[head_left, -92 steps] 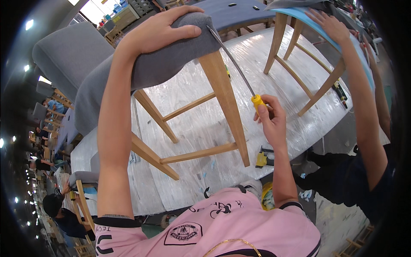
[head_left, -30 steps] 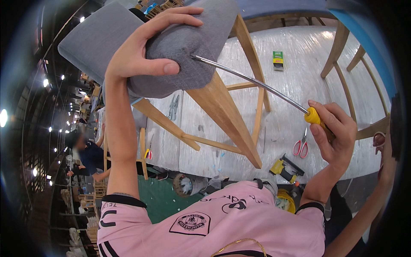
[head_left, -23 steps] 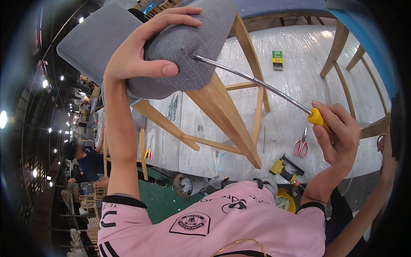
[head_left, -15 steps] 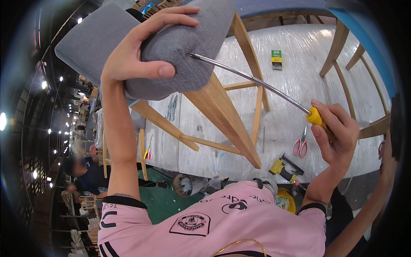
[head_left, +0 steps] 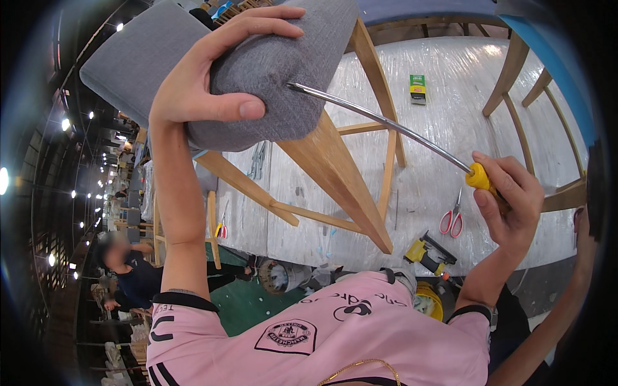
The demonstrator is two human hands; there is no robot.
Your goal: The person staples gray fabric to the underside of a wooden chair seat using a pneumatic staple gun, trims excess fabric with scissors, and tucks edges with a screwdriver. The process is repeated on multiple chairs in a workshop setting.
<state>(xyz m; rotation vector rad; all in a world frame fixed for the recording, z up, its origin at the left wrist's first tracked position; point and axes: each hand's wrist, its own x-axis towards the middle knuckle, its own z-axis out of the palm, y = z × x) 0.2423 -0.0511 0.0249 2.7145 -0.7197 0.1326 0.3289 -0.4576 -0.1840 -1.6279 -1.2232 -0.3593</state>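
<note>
A chair (head_left: 264,83) in grey fabric, with wooden legs (head_left: 344,183), is tipped in front of me. My left hand (head_left: 215,77) grips its padded corner, fingers over the top and thumb along the near side. Closed around the yellow handle of a long screwdriver (head_left: 386,121) is my right hand (head_left: 512,196). The steel shaft slants up and left, and its tip meets the grey fabric close to my left thumb. Whether the tip presses into the cloth or only touches it, I cannot tell.
On the plastic-covered table (head_left: 444,141) lie a green and yellow box (head_left: 417,89), red-handled scissors (head_left: 452,222), a yellow staple gun (head_left: 430,253) and pliers (head_left: 221,229). Another chair's legs (head_left: 508,77) stand at right. A person (head_left: 138,273) is at left; another person's arm (head_left: 560,315) shows at right.
The screwdriver and my right hand have shifted very slightly to the right. My left hand stays on the chair's corner. The person at left has changed posture.
</note>
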